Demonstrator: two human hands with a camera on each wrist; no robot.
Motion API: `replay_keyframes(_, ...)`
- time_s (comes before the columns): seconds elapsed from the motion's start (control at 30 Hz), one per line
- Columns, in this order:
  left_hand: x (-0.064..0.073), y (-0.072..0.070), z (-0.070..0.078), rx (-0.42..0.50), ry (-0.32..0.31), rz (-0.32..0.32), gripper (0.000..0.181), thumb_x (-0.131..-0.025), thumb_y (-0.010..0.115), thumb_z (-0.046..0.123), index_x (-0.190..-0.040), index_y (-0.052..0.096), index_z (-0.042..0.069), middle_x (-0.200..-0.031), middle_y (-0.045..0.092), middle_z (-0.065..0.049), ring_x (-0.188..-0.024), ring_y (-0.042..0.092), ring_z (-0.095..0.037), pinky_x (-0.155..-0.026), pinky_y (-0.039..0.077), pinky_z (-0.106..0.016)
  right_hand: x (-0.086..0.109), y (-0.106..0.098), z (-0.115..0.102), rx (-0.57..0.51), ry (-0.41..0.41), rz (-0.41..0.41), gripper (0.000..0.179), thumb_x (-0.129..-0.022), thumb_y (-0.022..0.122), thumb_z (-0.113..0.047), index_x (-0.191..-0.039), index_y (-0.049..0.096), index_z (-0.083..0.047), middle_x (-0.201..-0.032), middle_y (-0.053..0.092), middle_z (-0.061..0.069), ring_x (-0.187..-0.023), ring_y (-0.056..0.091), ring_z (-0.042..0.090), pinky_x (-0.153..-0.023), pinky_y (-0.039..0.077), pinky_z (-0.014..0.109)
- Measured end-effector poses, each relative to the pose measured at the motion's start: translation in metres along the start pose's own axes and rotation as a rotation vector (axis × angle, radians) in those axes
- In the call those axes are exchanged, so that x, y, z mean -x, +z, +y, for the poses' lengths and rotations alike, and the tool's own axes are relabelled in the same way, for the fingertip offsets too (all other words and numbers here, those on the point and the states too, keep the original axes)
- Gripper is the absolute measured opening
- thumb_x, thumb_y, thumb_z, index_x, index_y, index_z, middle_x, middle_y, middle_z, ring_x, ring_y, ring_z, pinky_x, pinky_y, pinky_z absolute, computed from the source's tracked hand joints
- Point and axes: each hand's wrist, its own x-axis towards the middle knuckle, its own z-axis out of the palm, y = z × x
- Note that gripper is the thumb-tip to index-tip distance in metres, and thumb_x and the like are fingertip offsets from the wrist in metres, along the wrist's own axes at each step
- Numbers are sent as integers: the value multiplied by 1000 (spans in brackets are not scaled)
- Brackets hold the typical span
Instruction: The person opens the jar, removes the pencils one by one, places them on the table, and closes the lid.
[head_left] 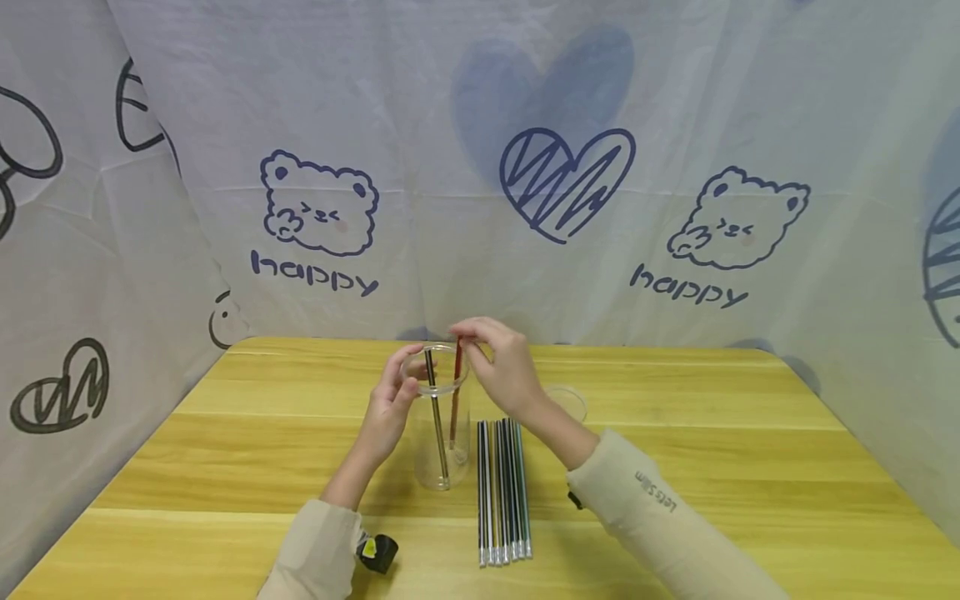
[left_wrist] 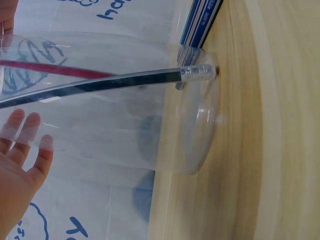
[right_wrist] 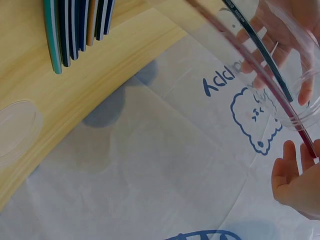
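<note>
A tall clear plastic jar (head_left: 423, 454) stands upright on the table, its mouth at the top. My left hand (head_left: 386, 412) grips it near the rim, thumb in front and fingers round the left side. Inside leans a dark pencil (left_wrist: 125, 82) with its eraser end on the jar's bottom. Between thumb and fingertips, my right hand (head_left: 502, 367) pinches the top of a red pencil (head_left: 456, 392), which reaches down into the jar. The right wrist view shows that pencil's tip end poking out past the rim, at the right fingertips.
Several pencils (head_left: 504, 492) lie side by side just right of the jar, erasers toward me. A round clear lid (head_left: 567, 402) lies behind my right forearm. The wooden table (head_left: 225, 467) ends at a hanging printed cloth (head_left: 420, 167) at the back.
</note>
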Motion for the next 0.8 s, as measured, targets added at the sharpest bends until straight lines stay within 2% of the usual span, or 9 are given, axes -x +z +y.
replay_keyframes(0.2,-1,0,-1,6,9,-3,55,-93,37,45,-130,33,4,-114,51,-27,-99,48,-38,-80,39,-48,0,-2,0,-105,18,68,40,-75,59,16,-115,52,9,-116,52,21,-80,61,28,-74,48,23)
replay_keyframes(0.37,-1,0,-2,22,19,-5,57,-93,37,45,-129,32,1,-114,51,-29,-100,50,-37,-84,39,-48,-1,-4,-1,-150,-8,151,47,-76,57,17,-121,47,8,-121,47,21,-79,61,27,-67,50,24)
replay_keyframes(0.53,-1,1,-2,27,18,-4,62,-92,39,48,-129,31,-1,-114,50,-30,-99,49,-42,-85,40,-41,-4,-9,-2,-185,-64,248,44,-76,56,18,-118,48,9,-117,51,21,-77,60,28,-64,51,27)
replay_keyframes(0.6,-1,1,-2,28,13,-2,62,-91,39,49,-129,32,-1,-114,50,-30,-99,50,-40,-85,41,-40,-5,-12,-2,-207,-81,279,39,-76,56,18,-114,48,11,-112,54,22,-77,60,29,-64,52,29)
replay_keyframes(0.8,-1,0,-2,30,15,-2,57,-93,39,45,-129,32,1,-114,51,-28,-100,50,-39,-84,39,-47,-7,-18,-1,-298,-100,328,28,-79,54,17,-106,50,12,-100,58,22,-78,59,35,-65,51,36)
